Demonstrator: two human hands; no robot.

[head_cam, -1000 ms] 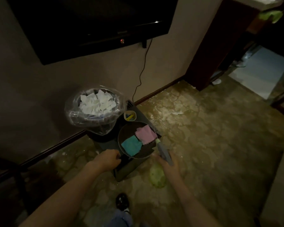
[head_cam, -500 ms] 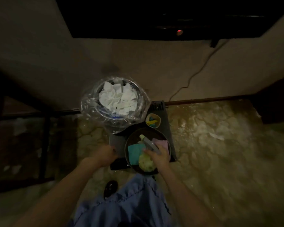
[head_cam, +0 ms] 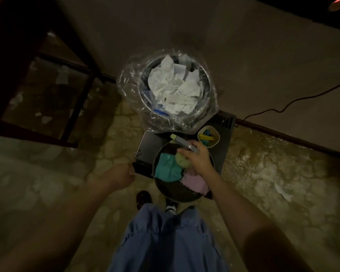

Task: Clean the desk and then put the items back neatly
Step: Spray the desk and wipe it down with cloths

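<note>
My right hand (head_cam: 197, 159) hovers over a dark round bowl (head_cam: 177, 195) and grips a grey spray bottle (head_cam: 183, 143) together with a bunched green cloth (head_cam: 182, 160). A teal cloth (head_cam: 168, 169) and a pink cloth (head_cam: 194, 182) lie flat in the bowl. The bowl sits on a low dark box (head_cam: 149, 142) on the floor. My left hand (head_cam: 124, 174) rests at the box's near left corner, fingers curled; what it holds is hidden.
A bin lined with clear plastic (head_cam: 174, 91) and full of white paper stands behind the bowl. A small cup of coloured clips (head_cam: 208, 137) sits at the box's right. A dark table frame (head_cam: 47, 79) stands left. A cable (head_cam: 294, 103) runs along the wall.
My right hand moved forward over the bowl, carrying the spray bottle and green cloth toward its far side. The camera tilted down and closer. My left hand stayed by the box's corner.
</note>
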